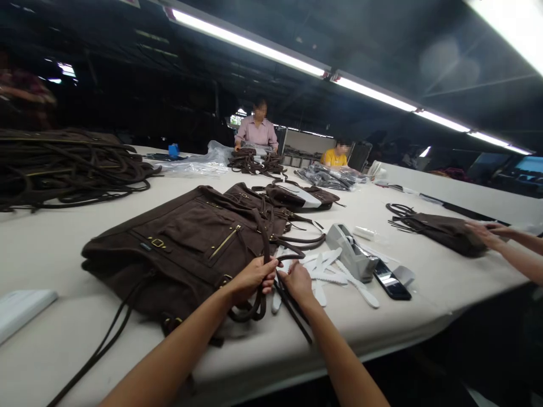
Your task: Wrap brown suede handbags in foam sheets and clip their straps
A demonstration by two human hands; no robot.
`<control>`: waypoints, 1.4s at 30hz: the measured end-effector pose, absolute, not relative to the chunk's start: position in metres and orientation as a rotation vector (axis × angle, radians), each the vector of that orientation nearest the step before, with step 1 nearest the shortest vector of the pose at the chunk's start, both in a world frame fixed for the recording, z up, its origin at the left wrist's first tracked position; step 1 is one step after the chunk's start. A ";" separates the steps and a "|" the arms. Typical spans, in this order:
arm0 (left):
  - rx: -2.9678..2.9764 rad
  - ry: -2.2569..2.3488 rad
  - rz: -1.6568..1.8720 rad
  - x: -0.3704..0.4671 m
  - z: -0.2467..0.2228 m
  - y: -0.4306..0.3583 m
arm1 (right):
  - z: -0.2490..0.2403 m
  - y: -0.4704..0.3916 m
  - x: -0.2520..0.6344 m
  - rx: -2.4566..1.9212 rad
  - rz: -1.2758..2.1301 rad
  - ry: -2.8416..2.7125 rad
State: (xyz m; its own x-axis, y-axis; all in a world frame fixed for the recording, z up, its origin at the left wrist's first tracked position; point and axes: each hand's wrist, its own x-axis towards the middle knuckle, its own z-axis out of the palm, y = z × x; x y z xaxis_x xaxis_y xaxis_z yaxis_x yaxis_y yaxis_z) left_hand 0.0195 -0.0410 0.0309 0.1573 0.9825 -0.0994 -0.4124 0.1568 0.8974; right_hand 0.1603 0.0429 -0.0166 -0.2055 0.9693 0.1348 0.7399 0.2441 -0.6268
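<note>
A dark brown bag with brass zips and buckles lies on the table in front of me. My left hand is closed around its rope-like handles at the bag's right side. Close beside it, my right hand is closed with fingers bent in, on dark cord ends that hang down toward the table edge. What lies between the right fingertips is partly hidden. White plastic strips lie scattered just beyond my right hand. Another loose pair of cords trails from the bag's left side.
A grey tape dispenser and a phone sit to the right. More brown bags lie behind, and a pile stands at left. Another person's hands touch a bag at right. Two people work at the far side.
</note>
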 end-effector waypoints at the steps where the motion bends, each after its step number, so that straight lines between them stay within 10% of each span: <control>1: 0.873 0.853 1.166 0.026 0.032 -0.047 | -0.018 0.043 0.162 -1.517 0.655 -1.965; 17: 1.467 1.353 1.215 0.095 0.063 -0.126 | 0.014 -0.034 0.296 -1.110 1.224 -1.948; 32: 1.137 1.427 1.143 0.099 0.059 -0.141 | 0.023 -0.033 0.242 -0.409 2.094 -1.622; 42: 1.297 1.434 1.226 0.110 0.079 -0.120 | 0.023 -0.020 0.263 -0.359 2.005 -1.491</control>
State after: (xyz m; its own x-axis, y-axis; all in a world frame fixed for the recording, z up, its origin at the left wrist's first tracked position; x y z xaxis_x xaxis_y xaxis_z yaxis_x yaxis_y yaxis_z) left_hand 0.1099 -0.1205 0.0790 -0.1263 0.9915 0.0317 0.1856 -0.0078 0.9826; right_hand 0.2631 -0.0205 0.0229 -0.7788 0.6123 0.1365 -0.3072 -0.1824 -0.9340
